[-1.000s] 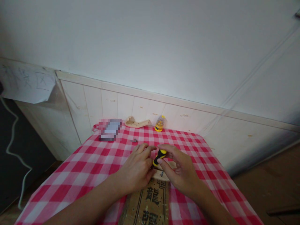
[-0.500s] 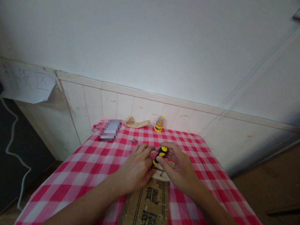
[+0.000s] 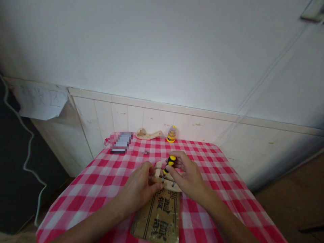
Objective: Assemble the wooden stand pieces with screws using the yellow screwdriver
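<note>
My right hand [image 3: 188,168] is closed around the yellow and black handle of a screwdriver [image 3: 171,161]. The tool tilts down to the left, its tip at a screw [image 3: 162,180] in a pale wooden piece [image 3: 168,184]. A second screw [image 3: 173,184] stands in the same piece, to the right. My left hand [image 3: 143,182] grips the left end of the wooden piece, thumb in front near the screw. Beneath the wood lies a worn board [image 3: 159,216] with dark printed characters.
A red and white checked cloth [image 3: 101,185] covers the table. Toward the back are a blurred-out phone-like object [image 3: 121,142], a few small metal pieces [image 3: 145,152], another curved wooden part [image 3: 149,134] and a small yellow-based bottle-shaped container [image 3: 171,134]. A wall [image 3: 162,114] stands behind.
My left hand has drawn back to the left, exposing more of the wooden piece and the screw under the tool. The screwdriver stays in my right hand; the view has shifted slightly.
</note>
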Motion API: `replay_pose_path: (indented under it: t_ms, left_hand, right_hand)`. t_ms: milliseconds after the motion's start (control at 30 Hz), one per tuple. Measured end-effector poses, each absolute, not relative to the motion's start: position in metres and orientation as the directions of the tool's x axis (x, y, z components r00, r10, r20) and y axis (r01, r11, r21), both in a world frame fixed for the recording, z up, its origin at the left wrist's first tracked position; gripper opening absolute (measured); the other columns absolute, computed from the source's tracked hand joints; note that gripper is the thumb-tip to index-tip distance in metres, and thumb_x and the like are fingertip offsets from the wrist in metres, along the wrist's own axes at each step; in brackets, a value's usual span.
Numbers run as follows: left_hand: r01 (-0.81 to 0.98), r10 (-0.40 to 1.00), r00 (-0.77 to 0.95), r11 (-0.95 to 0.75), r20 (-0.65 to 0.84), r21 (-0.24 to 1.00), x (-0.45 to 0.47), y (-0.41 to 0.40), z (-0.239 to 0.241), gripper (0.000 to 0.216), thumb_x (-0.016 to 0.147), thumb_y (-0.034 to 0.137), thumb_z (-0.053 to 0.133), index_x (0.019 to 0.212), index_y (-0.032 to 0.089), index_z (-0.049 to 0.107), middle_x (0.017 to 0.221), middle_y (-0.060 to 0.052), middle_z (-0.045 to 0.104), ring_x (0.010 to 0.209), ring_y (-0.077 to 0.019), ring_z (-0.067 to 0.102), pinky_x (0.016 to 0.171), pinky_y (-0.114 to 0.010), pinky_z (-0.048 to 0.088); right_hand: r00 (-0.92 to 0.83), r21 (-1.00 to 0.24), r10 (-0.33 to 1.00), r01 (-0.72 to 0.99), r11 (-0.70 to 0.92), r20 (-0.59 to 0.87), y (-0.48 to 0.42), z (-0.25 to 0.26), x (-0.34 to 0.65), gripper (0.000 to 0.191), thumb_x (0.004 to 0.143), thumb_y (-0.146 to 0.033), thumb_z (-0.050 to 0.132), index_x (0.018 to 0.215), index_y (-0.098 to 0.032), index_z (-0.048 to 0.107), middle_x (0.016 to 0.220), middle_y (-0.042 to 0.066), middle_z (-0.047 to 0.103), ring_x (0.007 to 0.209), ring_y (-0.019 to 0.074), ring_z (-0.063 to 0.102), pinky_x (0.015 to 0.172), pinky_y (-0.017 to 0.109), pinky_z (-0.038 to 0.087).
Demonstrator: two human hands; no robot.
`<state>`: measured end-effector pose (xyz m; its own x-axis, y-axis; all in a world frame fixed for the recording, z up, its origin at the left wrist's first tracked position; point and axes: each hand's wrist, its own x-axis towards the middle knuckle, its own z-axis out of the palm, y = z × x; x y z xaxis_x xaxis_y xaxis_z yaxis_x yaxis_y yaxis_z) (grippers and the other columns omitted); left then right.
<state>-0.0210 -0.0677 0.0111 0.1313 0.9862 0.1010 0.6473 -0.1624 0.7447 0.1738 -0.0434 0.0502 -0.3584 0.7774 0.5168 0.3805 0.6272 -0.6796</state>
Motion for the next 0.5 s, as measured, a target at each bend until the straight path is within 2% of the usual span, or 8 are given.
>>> replay_pose_path:
  t_ms: [200,400,500]
  left_hand:
    - [0.493,0.999,-0.040,0.001,0.021,0.870,-0.004,-0.066,-0.012,0.025,0.081,0.029,0.069,0.095,0.021,0.049,0.084,0.001,0.064,0.076,-0.0184,0.062,0.066,-0.029,0.045]
    - [0.358,0.997,-0.075,0.009,0.020,0.934,0.000,-0.057,-0.029,0.018,0.081,0.022,0.065,0.089,0.021,0.048,0.077,0.003,0.059,0.071,-0.0159,0.059,0.063,-0.027,0.045]
    - [0.310,0.995,-0.090,-0.009,0.039,0.951,0.002,-0.059,-0.030,0.021,0.082,0.024,0.065,0.093,0.021,0.048,0.081,0.002,0.061,0.074,-0.0166,0.062,0.065,-0.028,0.048]
  right_hand:
    - [-0.355,-0.675,0.766,0.365,0.641,0.536,-0.041,0.049,0.175,0.026,0.093,-0.018,0.061,0.118,-0.025,0.057,0.098,0.003,0.071,0.087,0.0184,0.075,0.077,0.033,0.063]
    - [-0.350,-0.674,0.767,0.367,0.641,0.538,-0.042,0.049,0.176,0.027,0.092,-0.018,0.061,0.118,-0.025,0.057,0.098,0.003,0.073,0.087,0.0186,0.076,0.079,0.034,0.064]
    - [-0.349,-0.661,0.763,0.381,0.646,0.544,-0.042,0.049,0.176,0.027,0.092,-0.019,0.061,0.117,-0.024,0.058,0.097,0.004,0.073,0.087,0.0188,0.076,0.079,0.034,0.064]
